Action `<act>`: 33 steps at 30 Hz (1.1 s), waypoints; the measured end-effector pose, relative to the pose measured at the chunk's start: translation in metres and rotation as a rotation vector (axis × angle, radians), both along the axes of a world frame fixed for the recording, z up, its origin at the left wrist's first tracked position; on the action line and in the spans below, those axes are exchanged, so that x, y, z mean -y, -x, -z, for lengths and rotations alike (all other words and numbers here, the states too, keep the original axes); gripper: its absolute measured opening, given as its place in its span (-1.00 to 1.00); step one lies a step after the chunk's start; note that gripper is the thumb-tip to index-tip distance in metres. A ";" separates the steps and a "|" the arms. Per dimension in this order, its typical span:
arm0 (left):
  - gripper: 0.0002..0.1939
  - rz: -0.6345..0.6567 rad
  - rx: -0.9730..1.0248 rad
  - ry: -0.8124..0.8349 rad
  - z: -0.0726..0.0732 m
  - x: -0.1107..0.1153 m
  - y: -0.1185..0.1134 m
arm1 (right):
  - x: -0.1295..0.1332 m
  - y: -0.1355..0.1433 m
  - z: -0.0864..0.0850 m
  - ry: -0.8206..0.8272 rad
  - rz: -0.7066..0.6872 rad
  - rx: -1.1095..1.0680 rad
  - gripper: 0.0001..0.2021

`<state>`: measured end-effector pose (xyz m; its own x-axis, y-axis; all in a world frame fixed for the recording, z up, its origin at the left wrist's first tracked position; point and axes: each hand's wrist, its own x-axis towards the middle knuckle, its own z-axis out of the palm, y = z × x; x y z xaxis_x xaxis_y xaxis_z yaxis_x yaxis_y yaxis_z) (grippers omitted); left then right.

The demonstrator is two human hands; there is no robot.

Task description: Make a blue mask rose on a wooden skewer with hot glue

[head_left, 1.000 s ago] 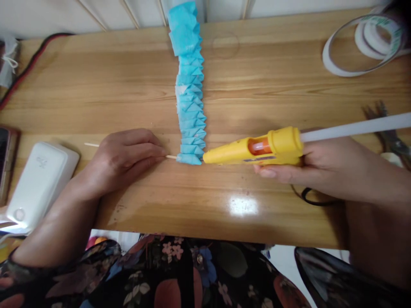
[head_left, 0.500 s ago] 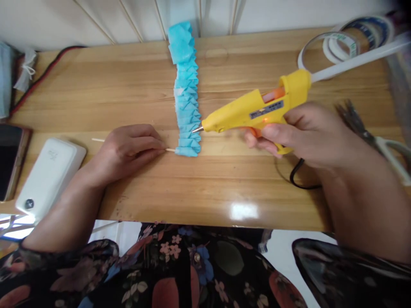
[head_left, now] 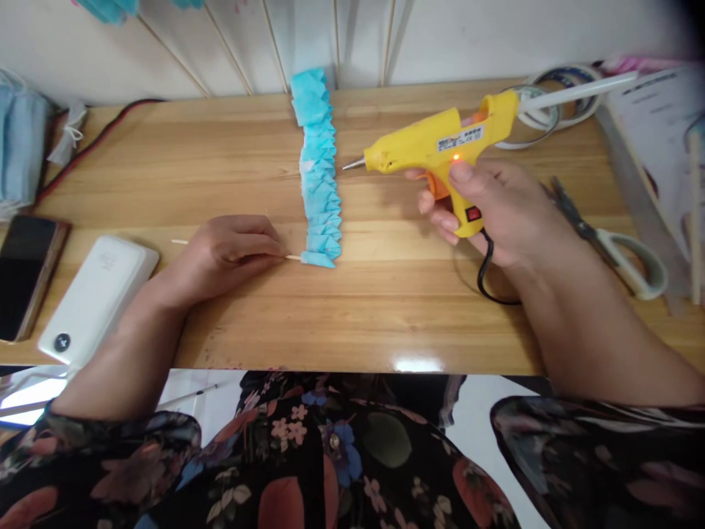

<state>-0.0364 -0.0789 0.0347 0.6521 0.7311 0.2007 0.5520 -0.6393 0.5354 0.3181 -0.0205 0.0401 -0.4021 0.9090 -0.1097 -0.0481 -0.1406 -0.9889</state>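
Observation:
My left hand is closed around a thin wooden stick, whose right end meets the near end of a pleated blue paper strip. The strip stretches away from me across the tabletop, with a wider flap at its far end. My right hand grips a yellow glue gun by its handle, fingers near the orange trigger. Its metal nozzle points left, a little apart from the strip's right edge. A small orange light glows on the gun, and a white glue stick sticks out of its back.
A phone and a white power bank lie at the left, near blue face masks. Scissors rest beside my right forearm, with tape rolls behind. Several thin sticks lean along the wall.
The glue gun has lifted off the strip's near end and moved up and to the right. My left hand keeps its grip on the stick. The camera view has shifted slightly.

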 end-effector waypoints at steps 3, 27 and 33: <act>-0.80 0.004 0.007 -0.009 0.000 0.000 0.000 | -0.001 0.000 0.000 0.000 0.011 -0.009 -0.52; -0.78 -0.086 -0.044 -0.058 0.002 -0.003 0.001 | -0.003 -0.001 0.002 0.020 -0.002 -0.024 -0.52; -0.77 -0.115 -0.045 -0.072 0.001 -0.002 0.001 | -0.001 0.000 0.000 0.020 -0.012 -0.031 -0.56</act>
<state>-0.0370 -0.0770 0.0333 0.5744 0.7861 0.2282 0.6461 -0.6066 0.4633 0.3181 -0.0192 0.0402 -0.4167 0.9017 -0.1153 -0.0769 -0.1613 -0.9839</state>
